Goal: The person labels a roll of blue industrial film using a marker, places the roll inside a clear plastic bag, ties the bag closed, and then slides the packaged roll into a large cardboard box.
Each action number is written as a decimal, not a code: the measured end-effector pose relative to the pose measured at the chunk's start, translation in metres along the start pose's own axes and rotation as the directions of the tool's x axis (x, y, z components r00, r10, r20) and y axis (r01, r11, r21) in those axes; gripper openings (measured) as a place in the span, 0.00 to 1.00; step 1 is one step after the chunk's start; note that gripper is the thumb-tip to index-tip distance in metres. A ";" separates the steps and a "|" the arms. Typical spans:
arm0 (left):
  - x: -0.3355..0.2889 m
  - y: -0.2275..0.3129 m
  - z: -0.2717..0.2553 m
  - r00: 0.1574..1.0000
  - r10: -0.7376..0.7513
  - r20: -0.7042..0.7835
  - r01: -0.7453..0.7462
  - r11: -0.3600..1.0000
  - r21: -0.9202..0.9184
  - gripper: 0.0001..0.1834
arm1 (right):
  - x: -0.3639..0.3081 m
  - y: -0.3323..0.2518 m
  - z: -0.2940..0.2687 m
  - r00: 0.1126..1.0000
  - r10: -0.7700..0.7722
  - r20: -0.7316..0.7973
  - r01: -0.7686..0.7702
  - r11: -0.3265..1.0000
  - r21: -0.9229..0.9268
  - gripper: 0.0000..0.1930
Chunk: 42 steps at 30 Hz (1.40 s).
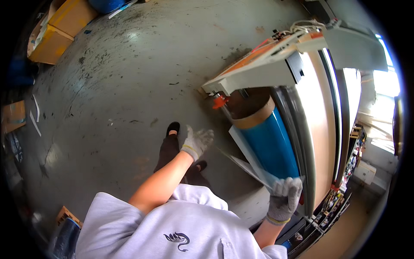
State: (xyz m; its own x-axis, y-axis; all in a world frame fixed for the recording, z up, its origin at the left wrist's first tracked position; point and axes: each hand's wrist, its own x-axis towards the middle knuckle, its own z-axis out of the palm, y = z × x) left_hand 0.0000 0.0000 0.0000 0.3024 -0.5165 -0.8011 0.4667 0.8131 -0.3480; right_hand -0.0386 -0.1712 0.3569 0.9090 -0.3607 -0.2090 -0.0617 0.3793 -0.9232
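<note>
A large blue roll of film on a brown core lies along the side of a long machine. From the roll's near side hangs a pale, partly see-through sheet, its white edge running toward my left hand. My right hand, in a grey work glove, is at the sheet's corner beside the roll, fingers bent over it. My left hand, also gloved, is over the floor left of the sheet, thumb and fingers apart and nothing in them. A small gap separates it from the sheet's far end.
The machine's pale frame with an orange-red knob stands at the right. Behind it are a cluttered rack and a window. Cardboard boxes and loose white strips are on the grey floor at left.
</note>
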 end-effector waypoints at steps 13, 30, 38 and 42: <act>0.051 -0.110 -0.061 0.818 0.530 -0.223 -0.488 0.845 0.219 0.31 | -0.274 -0.041 -0.488 0.783 -0.219 -0.583 0.215 0.974 -0.077 0.09; 0.048 -0.190 -0.098 0.591 0.721 -0.362 -0.421 0.658 0.625 0.37 | -0.465 0.009 -0.793 0.311 0.158 -0.937 -0.061 0.987 0.147 0.06; 0.054 -0.196 -0.060 0.610 0.750 -0.256 -0.424 0.582 0.694 0.40 | -0.460 0.014 -0.878 0.262 0.396 -0.880 -0.193 0.915 0.355 0.11; 0.057 -0.213 -0.044 0.640 0.728 -0.248 -0.418 0.600 0.682 0.38 | -0.441 0.009 -0.894 0.158 0.423 -0.892 -0.237 0.894 0.381 0.13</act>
State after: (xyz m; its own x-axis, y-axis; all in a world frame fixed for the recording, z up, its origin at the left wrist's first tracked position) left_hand -0.1191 -0.1909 0.0070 0.3272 0.3276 -0.8863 0.7201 0.5208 0.4584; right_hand -0.8088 -0.7707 0.1523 -0.2505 -0.6570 -0.7110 -0.1133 0.7493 -0.6525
